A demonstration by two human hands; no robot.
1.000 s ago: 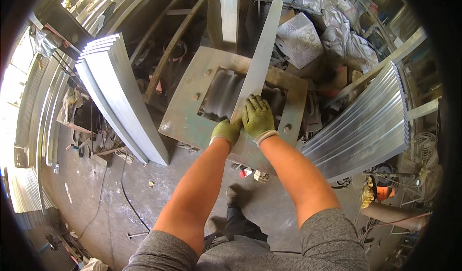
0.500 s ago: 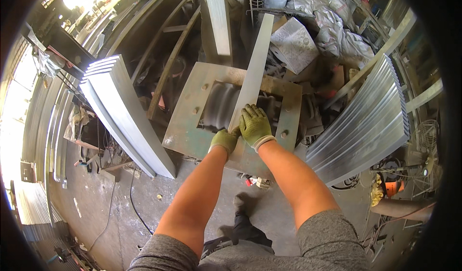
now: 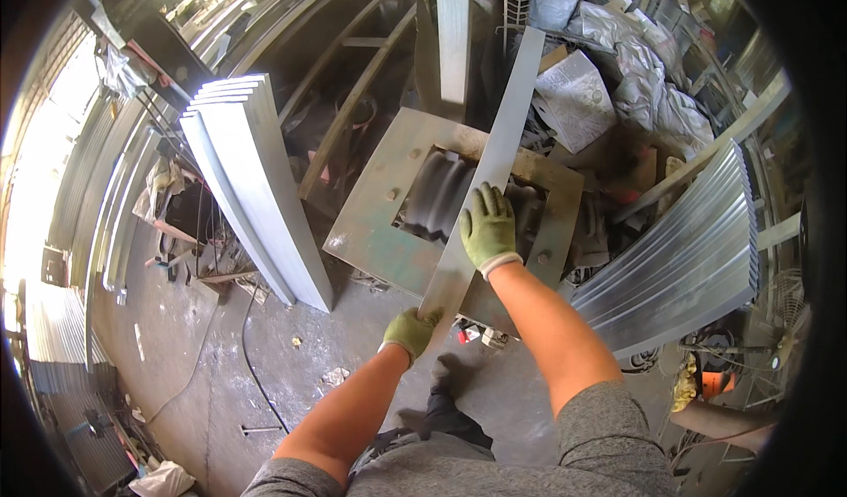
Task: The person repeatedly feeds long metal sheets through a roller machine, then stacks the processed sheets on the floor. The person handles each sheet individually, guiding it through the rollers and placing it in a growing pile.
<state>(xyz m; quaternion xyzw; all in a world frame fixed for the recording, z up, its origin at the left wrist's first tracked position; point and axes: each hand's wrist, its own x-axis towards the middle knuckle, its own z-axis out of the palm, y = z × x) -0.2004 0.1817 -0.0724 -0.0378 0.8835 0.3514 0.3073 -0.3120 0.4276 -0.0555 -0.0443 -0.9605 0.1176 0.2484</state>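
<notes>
A long flat metal bar (image 3: 501, 135) slants across the green, worn steel frame (image 3: 369, 219) of a machine. Dark ribbed rollers (image 3: 432, 199) show in the frame's opening, partly covered by the bar. My left hand (image 3: 412, 334), in a green glove, is closed round the bar's near end, past the frame's front edge. Farther up, my right hand (image 3: 488, 228), gloved alike, lies flat against the bar's right side above the opening, fingers stretched out.
To the left stands a stack of long pale metal bars (image 3: 251, 162). A fanned row of similar bars (image 3: 688, 246) leans at the right. Behind the machine are an upright metal post (image 3: 453, 38), a cardboard sheet (image 3: 575, 98) and silvery sacks (image 3: 657, 91). A black cable (image 3: 247, 356) crosses the floor.
The bar has slid toward me, its near end now beyond the frame's front edge. My left hand has come back with it, away from my right hand. The whole view has shifted a little.
</notes>
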